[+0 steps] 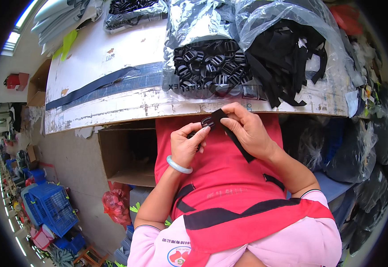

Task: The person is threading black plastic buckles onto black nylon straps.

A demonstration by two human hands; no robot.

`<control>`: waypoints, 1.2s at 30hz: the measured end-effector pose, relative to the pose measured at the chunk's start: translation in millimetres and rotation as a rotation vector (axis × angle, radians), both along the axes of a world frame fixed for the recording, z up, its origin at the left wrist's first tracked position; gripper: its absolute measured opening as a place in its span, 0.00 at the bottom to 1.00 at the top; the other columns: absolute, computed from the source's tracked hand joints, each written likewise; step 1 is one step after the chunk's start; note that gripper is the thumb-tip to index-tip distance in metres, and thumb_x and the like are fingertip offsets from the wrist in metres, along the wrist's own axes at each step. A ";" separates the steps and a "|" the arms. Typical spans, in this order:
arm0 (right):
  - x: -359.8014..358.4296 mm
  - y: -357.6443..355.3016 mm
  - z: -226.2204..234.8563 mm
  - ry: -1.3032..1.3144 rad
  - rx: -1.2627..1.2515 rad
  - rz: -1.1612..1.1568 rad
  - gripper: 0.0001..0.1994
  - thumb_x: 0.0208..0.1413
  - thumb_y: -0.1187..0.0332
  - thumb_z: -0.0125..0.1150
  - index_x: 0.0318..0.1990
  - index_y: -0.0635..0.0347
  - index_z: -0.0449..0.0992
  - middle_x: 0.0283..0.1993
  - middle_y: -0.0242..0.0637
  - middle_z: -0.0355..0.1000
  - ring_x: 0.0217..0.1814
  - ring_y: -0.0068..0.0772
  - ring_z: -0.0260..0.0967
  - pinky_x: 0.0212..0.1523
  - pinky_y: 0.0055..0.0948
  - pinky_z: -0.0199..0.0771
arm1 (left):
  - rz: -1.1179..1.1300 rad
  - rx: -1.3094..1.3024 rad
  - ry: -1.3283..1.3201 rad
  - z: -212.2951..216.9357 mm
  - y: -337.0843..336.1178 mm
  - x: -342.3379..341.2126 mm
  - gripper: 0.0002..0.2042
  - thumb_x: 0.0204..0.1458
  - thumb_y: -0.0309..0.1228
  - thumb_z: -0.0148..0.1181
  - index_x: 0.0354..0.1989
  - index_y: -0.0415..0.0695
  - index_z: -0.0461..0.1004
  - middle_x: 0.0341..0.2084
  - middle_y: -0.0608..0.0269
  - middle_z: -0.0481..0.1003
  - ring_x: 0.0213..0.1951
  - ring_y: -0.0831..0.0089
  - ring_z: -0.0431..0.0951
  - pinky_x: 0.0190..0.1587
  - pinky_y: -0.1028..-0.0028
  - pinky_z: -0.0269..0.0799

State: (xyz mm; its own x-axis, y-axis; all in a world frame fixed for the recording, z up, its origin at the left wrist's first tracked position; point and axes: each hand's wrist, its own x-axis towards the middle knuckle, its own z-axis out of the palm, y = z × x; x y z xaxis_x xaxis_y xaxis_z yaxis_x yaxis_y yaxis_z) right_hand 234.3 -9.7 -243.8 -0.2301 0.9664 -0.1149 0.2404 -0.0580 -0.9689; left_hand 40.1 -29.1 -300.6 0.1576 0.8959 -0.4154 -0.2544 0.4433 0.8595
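Note:
Just off the table's front edge, my left hand [188, 141] pinches a small black plastic strap buckle [207, 122] between thumb and fingers. My right hand [248, 129] grips a black webbing strap [242, 149] near its upper end, and the rest hangs down in front of the red apron [220, 173]. The strap's end meets or lies right beside the buckle; whether it passes through a slot is too small to tell. Beyond my hands, an open clear bag on the table holds many black buckles [211, 66]. To its right, another clear bag spills black fabric straps [278, 58].
A dark strap [91, 89] lies across the left of the cardboard-covered table [127, 107]. At the back left are grey folded sheets [62, 18] and a bag of black parts [134, 9]. Below stand an open cardboard box [129, 153], a red plastic bag [116, 205] and blue crates [54, 207].

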 end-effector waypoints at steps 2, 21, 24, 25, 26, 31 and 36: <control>0.9 -7.8 -18.2 0.057 -0.096 0.024 0.06 0.64 0.69 0.54 0.40 0.63 0.70 0.25 0.30 0.70 0.26 0.14 0.63 0.27 0.20 0.64 | -0.007 0.045 0.016 -1.3 -0.7 -0.2 0.06 0.54 0.23 0.62 0.38 0.35 0.78 0.22 0.66 0.74 0.18 0.82 0.71 0.17 0.83 0.64; -4.1 -13.3 -54.8 0.631 -0.581 -0.062 0.18 0.61 0.64 0.60 0.54 0.65 0.67 0.31 0.34 0.75 0.26 0.19 0.72 0.26 0.18 0.74 | -0.097 0.925 0.604 -15.6 -5.6 3.8 0.09 0.50 0.18 0.63 0.40 0.37 0.77 0.24 0.59 0.74 0.24 0.71 0.76 0.24 0.75 0.70; -1.1 -9.8 -46.4 0.527 -0.616 -0.018 0.13 0.61 0.67 0.60 0.49 0.66 0.72 0.33 0.33 0.76 0.31 0.19 0.72 0.35 0.20 0.74 | -0.040 0.060 0.006 -11.2 -13.9 1.8 0.09 0.54 0.22 0.61 0.44 0.38 0.76 0.24 0.62 0.75 0.22 0.73 0.75 0.21 0.76 0.70; -2.8 -10.8 -47.2 0.526 -0.618 -0.016 0.13 0.61 0.67 0.60 0.49 0.66 0.72 0.33 0.33 0.76 0.31 0.19 0.72 0.35 0.20 0.74 | 0.067 -0.052 -0.308 -19.7 -13.1 1.6 0.12 0.58 0.26 0.59 0.49 0.37 0.74 0.24 0.62 0.75 0.19 0.76 0.73 0.19 0.78 0.71; -5.2 -12.4 -47.9 0.530 -0.545 -0.008 0.11 0.61 0.68 0.60 0.46 0.66 0.74 0.34 0.32 0.75 0.33 0.18 0.72 0.39 0.20 0.73 | 0.069 -0.053 -0.310 -20.0 -12.3 3.0 0.12 0.58 0.26 0.59 0.49 0.37 0.74 0.24 0.62 0.75 0.19 0.76 0.73 0.19 0.78 0.71; -9.4 -21.8 -56.4 0.135 0.239 -0.028 0.06 0.57 0.75 0.62 0.41 0.64 0.79 0.38 0.31 0.72 0.31 0.18 0.68 0.38 0.19 0.71 | 0.043 -0.240 -0.368 -21.7 -10.7 4.7 0.13 0.58 0.28 0.59 0.49 0.34 0.74 0.25 0.59 0.76 0.19 0.76 0.74 0.19 0.80 0.70; -8.6 -27.8 -19.9 0.380 0.021 -0.041 0.05 0.59 0.74 0.60 0.40 0.65 0.77 0.33 0.32 0.73 0.24 0.16 0.67 0.24 0.16 0.69 | 0.092 -0.047 -0.158 -15.1 -10.0 7.0 0.12 0.59 0.28 0.58 0.47 0.33 0.76 0.25 0.58 0.77 0.21 0.76 0.75 0.17 0.82 0.68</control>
